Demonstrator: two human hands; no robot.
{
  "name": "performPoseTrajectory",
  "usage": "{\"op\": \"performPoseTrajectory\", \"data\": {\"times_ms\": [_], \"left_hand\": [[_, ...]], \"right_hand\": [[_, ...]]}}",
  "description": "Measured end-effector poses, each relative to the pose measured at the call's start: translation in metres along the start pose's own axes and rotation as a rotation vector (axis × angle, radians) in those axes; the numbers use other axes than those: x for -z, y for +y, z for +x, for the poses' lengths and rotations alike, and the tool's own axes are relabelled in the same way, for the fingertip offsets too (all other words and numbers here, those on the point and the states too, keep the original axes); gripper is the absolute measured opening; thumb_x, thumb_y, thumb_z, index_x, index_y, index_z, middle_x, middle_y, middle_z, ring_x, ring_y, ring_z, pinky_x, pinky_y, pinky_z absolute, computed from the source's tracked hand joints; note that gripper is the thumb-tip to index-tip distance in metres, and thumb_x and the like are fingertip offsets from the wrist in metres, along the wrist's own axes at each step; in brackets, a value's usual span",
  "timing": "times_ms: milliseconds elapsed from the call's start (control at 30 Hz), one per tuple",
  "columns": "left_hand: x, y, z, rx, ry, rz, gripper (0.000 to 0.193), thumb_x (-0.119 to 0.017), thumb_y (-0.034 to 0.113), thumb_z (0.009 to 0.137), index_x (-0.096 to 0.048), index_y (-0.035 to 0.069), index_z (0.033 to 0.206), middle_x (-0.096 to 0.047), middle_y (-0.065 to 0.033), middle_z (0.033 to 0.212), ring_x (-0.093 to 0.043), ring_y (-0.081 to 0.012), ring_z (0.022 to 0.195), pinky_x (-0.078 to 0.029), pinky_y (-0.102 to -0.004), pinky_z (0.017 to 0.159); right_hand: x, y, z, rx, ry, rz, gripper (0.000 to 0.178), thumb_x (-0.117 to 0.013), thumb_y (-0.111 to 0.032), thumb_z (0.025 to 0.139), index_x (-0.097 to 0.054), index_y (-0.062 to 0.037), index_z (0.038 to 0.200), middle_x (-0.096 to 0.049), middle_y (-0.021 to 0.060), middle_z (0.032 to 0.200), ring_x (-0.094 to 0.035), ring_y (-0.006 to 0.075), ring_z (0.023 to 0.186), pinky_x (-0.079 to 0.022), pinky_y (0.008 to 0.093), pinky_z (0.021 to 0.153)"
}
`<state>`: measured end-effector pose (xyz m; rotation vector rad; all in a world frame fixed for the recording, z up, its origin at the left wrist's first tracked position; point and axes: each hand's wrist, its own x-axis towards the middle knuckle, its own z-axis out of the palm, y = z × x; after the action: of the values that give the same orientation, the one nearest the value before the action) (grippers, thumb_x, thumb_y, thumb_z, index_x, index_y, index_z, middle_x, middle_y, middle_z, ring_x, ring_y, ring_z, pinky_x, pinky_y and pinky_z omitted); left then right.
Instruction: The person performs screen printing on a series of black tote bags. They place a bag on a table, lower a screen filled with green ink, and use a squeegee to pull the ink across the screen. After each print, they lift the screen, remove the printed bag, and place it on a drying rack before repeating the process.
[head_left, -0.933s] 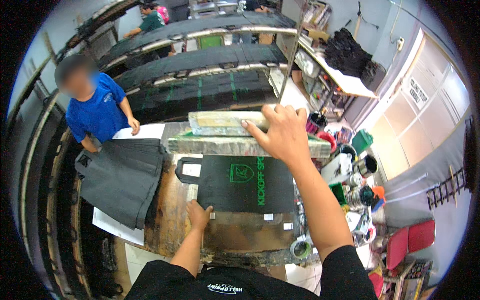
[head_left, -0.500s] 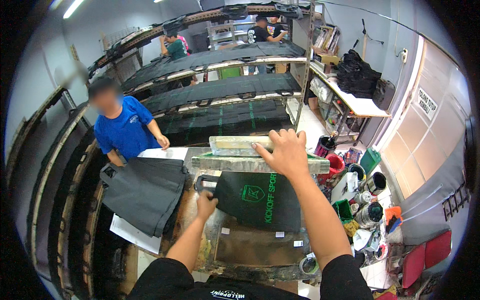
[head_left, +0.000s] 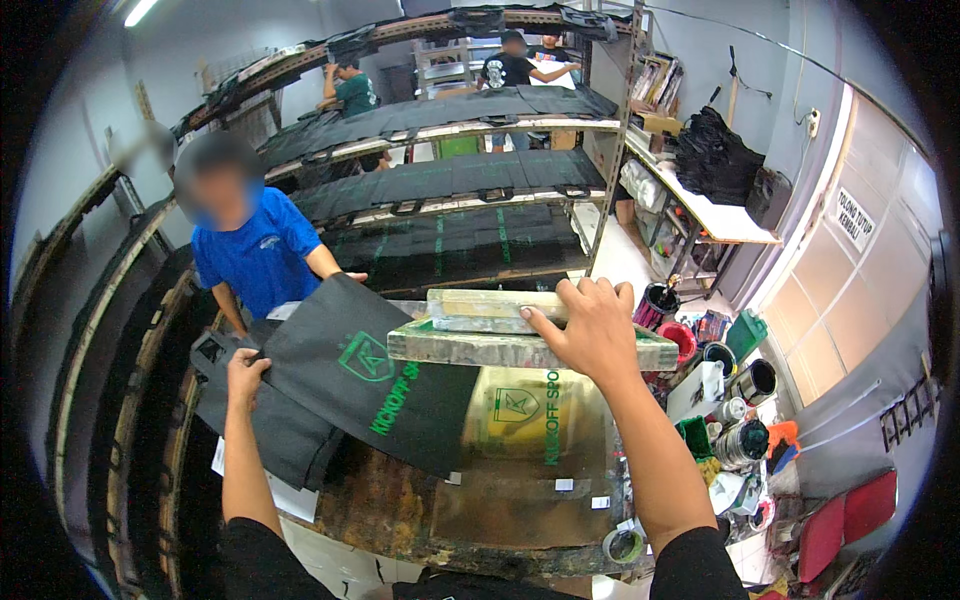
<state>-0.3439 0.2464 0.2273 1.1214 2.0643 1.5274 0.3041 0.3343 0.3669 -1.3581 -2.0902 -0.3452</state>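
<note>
My right hand [head_left: 592, 330] grips the top edge of a wooden printing screen frame [head_left: 520, 345], tilted up off the stained work table [head_left: 400, 510]. Its mesh [head_left: 530, 410] shows a green emblem design. My left hand [head_left: 245, 368] holds the handle end of a black fabric bag [head_left: 360, 385] printed with a green emblem, dragged leftward and partly lying over a pile of black bags [head_left: 270, 430].
A person in a blue shirt [head_left: 250, 255] stands across the table at the left. Long racks of black bags [head_left: 450, 180] fill the back. Ink cans and cups [head_left: 735, 400] crowd the right. A tape roll [head_left: 622, 545] lies at the table's near edge.
The screen frame has been lifted higher. My left hand has pulled the printed bag out from under it toward the left pile.
</note>
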Motion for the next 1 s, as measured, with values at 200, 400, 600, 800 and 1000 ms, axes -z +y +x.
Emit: {"op": "performPoseTrajectory", "data": {"times_ms": [200, 400, 600, 800, 1000], "left_hand": [[0.033, -0.089, -0.030, -0.185, 0.582, 0.550, 0.054, -0.082, 0.021, 0.089, -0.063, -0.001, 0.134, -0.063, -0.0241, 0.135, -0.058, -0.0412, 0.130, -0.047, -0.0464, 0.110], [0.023, -0.074, -0.145, -0.292, -0.120, 0.687, 0.056, -0.076, 0.029, 0.095, -0.063, 0.004, 0.144, -0.052, -0.0233, 0.155, -0.044, -0.0447, 0.146, -0.035, -0.0514, 0.123], [0.049, -0.093, -0.162, -0.107, -0.470, 1.046, 0.070, -0.053, 0.055, 0.105, -0.049, 0.011, 0.160, -0.035, -0.0223, 0.170, -0.026, -0.0458, 0.159, -0.015, -0.0628, 0.129], [0.036, -0.080, -0.169, -0.191, -0.468, 1.094, 0.078, -0.054, 0.058, 0.103, -0.041, 0.012, 0.165, -0.028, -0.0182, 0.174, -0.019, -0.0445, 0.161, -0.009, -0.0613, 0.130], [0.044, -0.095, -0.174, -0.179, -0.501, 1.061, 0.078, -0.057, 0.054, 0.103, -0.039, 0.012, 0.166, -0.024, -0.0175, 0.176, -0.016, -0.0457, 0.162, -0.010, -0.0614, 0.130]], "right_hand": [[-0.002, 0.003, -0.001, 0.029, 0.047, 0.009, 0.057, -0.065, -0.064, 0.095, -0.073, -0.0071, 0.094, -0.069, 0.0127, 0.091, -0.063, 0.0307, 0.094, -0.039, 0.0477, 0.088], [-0.001, 0.003, -0.007, 0.039, 0.042, -0.041, 0.057, -0.064, -0.064, 0.095, -0.073, -0.0075, 0.094, -0.069, 0.0127, 0.091, -0.063, 0.0308, 0.092, -0.038, 0.0473, 0.086], [-0.008, -0.002, -0.006, 0.056, 0.075, -0.048, 0.056, -0.063, -0.064, 0.096, -0.072, -0.0093, 0.093, -0.067, 0.0102, 0.087, -0.062, 0.0289, 0.090, -0.038, 0.0475, 0.084], [-0.007, 0.003, -0.010, 0.035, 0.049, -0.049, 0.055, -0.064, -0.063, 0.095, -0.072, -0.0086, 0.094, -0.067, 0.0103, 0.086, -0.063, 0.0292, 0.090, -0.038, 0.0471, 0.085], [-0.011, 0.004, -0.008, 0.058, 0.081, -0.044, 0.056, -0.064, -0.064, 0.096, -0.072, -0.0085, 0.093, -0.068, 0.0113, 0.088, -0.063, 0.0291, 0.091, -0.037, 0.0466, 0.085]]}}
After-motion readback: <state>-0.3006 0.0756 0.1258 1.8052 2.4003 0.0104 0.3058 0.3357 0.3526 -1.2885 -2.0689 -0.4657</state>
